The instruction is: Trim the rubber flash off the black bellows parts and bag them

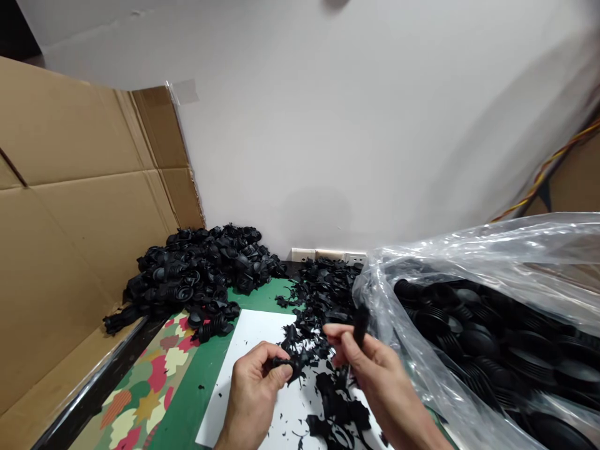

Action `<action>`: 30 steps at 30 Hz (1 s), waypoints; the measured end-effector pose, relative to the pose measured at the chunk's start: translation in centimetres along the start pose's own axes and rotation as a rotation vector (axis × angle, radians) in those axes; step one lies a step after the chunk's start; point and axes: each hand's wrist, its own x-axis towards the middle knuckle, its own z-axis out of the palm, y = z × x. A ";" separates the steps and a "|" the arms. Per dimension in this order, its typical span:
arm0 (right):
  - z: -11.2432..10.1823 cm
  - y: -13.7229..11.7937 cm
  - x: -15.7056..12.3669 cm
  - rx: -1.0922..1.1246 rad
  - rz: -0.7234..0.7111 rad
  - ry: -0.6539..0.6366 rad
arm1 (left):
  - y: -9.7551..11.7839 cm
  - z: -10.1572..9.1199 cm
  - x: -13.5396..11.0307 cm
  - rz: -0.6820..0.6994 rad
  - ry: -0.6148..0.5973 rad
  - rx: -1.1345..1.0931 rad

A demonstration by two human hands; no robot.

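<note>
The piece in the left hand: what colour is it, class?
The piece in the left hand is black; see the head view, the only one.

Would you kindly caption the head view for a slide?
Left hand pinches a black part, right hand a dark object, above a littered white sheet.

Workshop corner, I'd say: heap of small black parts (201, 269) beyond my left hand (253, 390), black scraps (328, 290) ahead of my right hand (375, 369), clear plastic bag (469, 245) of ribbed black pieces (520, 353) to its right. Green worktop (182, 406) beneath both, cardboard (70, 250) leftward, plain wall (328, 125) with sockets (356, 258) beyond.
</note>
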 end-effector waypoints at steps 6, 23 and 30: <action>-0.5 -0.2 -0.1 -0.011 -0.153 -0.029 | -0.1 0.2 -0.2 -0.029 -0.002 0.022; 1.5 1.0 -1.1 -0.042 -0.369 -0.082 | -0.6 0.2 -0.3 0.081 -0.080 0.114; 2.0 0.2 -1.6 0.070 -0.249 -0.061 | -0.8 0.1 -0.5 0.126 -0.085 0.164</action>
